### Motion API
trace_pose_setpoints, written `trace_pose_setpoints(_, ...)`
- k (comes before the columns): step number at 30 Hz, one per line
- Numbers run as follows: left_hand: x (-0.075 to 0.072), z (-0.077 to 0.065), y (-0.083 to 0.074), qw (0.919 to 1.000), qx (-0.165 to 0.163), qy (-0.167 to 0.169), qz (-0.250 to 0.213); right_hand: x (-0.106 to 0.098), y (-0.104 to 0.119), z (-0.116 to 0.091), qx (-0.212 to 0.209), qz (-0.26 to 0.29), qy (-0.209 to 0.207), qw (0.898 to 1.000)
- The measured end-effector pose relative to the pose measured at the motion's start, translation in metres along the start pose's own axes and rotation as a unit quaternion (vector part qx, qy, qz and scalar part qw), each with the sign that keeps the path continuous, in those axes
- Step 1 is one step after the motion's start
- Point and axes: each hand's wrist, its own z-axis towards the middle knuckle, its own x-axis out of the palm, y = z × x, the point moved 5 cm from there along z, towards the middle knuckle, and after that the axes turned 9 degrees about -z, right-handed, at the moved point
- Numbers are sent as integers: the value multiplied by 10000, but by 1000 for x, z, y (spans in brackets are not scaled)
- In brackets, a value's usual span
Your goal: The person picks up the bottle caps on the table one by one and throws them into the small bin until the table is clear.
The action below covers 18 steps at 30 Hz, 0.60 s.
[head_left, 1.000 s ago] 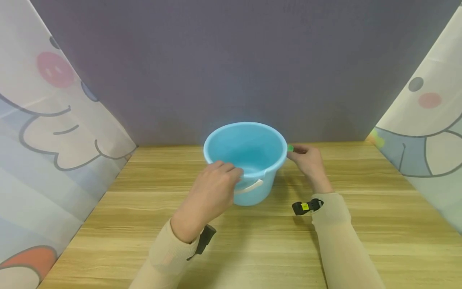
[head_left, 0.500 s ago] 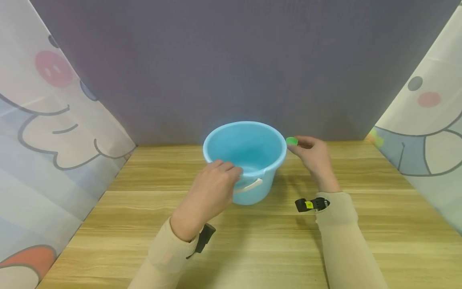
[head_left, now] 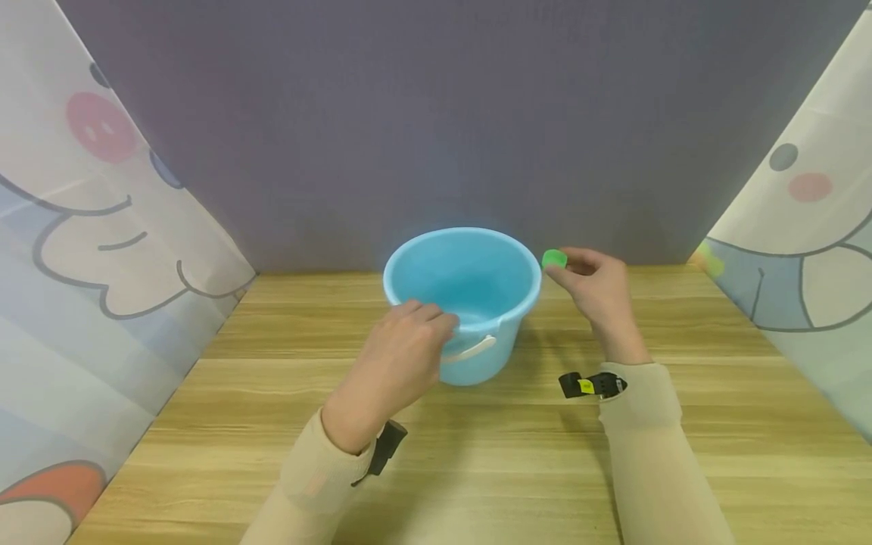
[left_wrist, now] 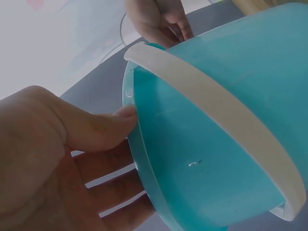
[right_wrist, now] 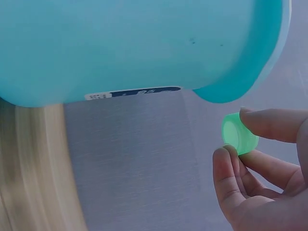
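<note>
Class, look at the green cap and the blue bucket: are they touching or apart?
Apart. The right wrist view shows a strip of grey wall between the green cap, pinched in the right hand, and the bucket.

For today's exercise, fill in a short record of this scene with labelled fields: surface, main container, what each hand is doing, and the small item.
surface: wooden table
main container: light blue bucket, upright, white handle folded down against its near side
left hand: grips the bucket's near rim, thumb outside, fingers inside
right hand: pinches a small green cap between thumb and fingers
small item position: beside the bucket's right rim, outside it, off the table
backdrop: grey wall, cartoon curtains at both sides
</note>
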Motion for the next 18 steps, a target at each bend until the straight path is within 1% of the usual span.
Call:
trace_pose_setpoints(8, 0, 1, -1, 10000, 27, 59, 22, -6, 11, -5, -161, -51, -361, 9992)
trace_pose_setpoints(18, 0, 0, 0, 10000, -27, 81, 25, -10, 27, -12, -566, 153, -598, 9965)
